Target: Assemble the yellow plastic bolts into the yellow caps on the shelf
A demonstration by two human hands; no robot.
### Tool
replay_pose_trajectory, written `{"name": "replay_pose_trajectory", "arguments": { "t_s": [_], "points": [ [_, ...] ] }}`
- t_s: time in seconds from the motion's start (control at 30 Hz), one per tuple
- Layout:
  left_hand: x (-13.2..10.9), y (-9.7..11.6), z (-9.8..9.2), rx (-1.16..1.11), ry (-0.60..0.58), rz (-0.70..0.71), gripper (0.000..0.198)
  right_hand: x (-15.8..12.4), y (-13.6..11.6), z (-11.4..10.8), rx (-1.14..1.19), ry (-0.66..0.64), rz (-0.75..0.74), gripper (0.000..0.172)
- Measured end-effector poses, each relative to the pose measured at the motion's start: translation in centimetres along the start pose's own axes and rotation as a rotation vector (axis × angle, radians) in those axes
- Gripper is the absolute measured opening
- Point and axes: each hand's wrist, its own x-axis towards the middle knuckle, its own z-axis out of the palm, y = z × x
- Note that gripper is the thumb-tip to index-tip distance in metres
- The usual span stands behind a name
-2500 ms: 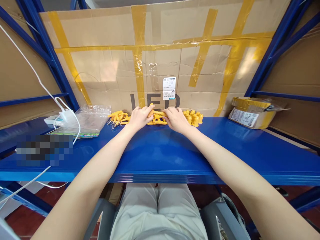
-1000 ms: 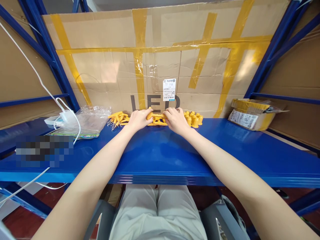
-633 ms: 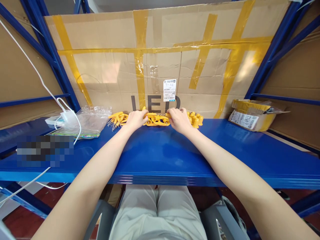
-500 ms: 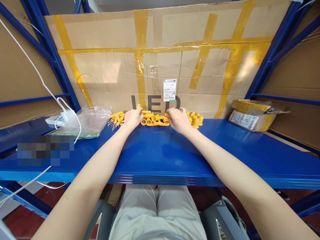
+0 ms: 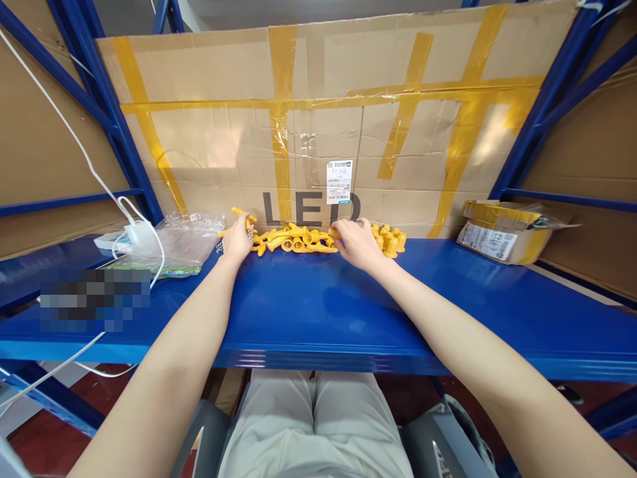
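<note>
A row of small yellow plastic pieces [image 5: 297,239], some with round flared ends, lies along the back of the blue shelf. My left hand [image 5: 237,240] is at the row's left end, its fingers closed on a yellow stick-shaped piece [image 5: 243,214] that pokes up above the fingertips. A bit of metal chain [image 5: 249,235] shows beside that hand, and more chain shows on its left. At the right part of the row my right hand [image 5: 357,241] has curled fingers, with a yellow piece [image 5: 333,233] at the fingertips. Yellow cup-like pieces [image 5: 392,241] stand in a group right of it.
A big taped cardboard sheet [image 5: 219,153] forms the back wall. On the blue shelf [image 5: 323,305], a clear plastic bag [image 5: 186,239] and a white plug with cable [image 5: 139,234] lie left; an open small carton [image 5: 497,232] stands right. Blue posts [image 5: 542,106] flank it.
My left hand has moved left along the row, uncovering yellow pieces in the middle, and now has a yellow stick-shaped piece raised at its fingertips. My right hand has hardly moved.
</note>
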Motion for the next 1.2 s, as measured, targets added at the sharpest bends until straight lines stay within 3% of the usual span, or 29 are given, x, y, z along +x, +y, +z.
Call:
{"name": "replay_pose_trajectory", "arguments": {
  "t_s": [0.17, 0.3, 0.5, 0.57, 0.7, 0.9, 1.07, 1.2],
  "points": [
    [0.4, -1.7, 1.1, 0.023, -0.103, -0.074, 0.051, 0.0, 0.0, 0.1, 0.003, 0.02, -0.006, 0.02],
    [0.7, -2.3, 1.9, 0.027, -0.15, -0.141, 0.046, 0.0, 0.0, 0.1, 0.008, 0.009, 0.005, 0.021],
    [0.8, -2.7, 2.8, 0.06, -0.165, -0.069, 0.05, 0.1, 0.4, -0.1, 0.018, 0.044, 0.049, 0.016],
    [0.7, -2.7, 2.8, 0.063, -0.182, -0.046, 0.051, 0.3, 0.9, -0.5, 0.013, 0.043, 0.144, 0.015],
    [0.5, -2.7, 2.6, 0.048, -0.16, -0.051, 0.05, 0.8, 2.7, -2.3, 0.005, -0.052, 0.472, 0.018],
    [0.5, -2.8, 2.4, 0.038, -0.167, 0.007, 0.059, 0.2, 6.5, -5.3, -0.075, -0.437, 0.878, 0.026],
    [0.5, -2.6, 2.4, 0.054, -0.254, -0.004, 0.078, -1.5, 9.3, -4.4, -0.125, -0.529, 1.043, 0.036],
    [0.5, -2.6, 2.5, 0.01, -0.235, -0.053, 0.081, -2.6, 10.5, -2.7, -0.119, -0.553, 1.099, 0.037]
  ]
}}
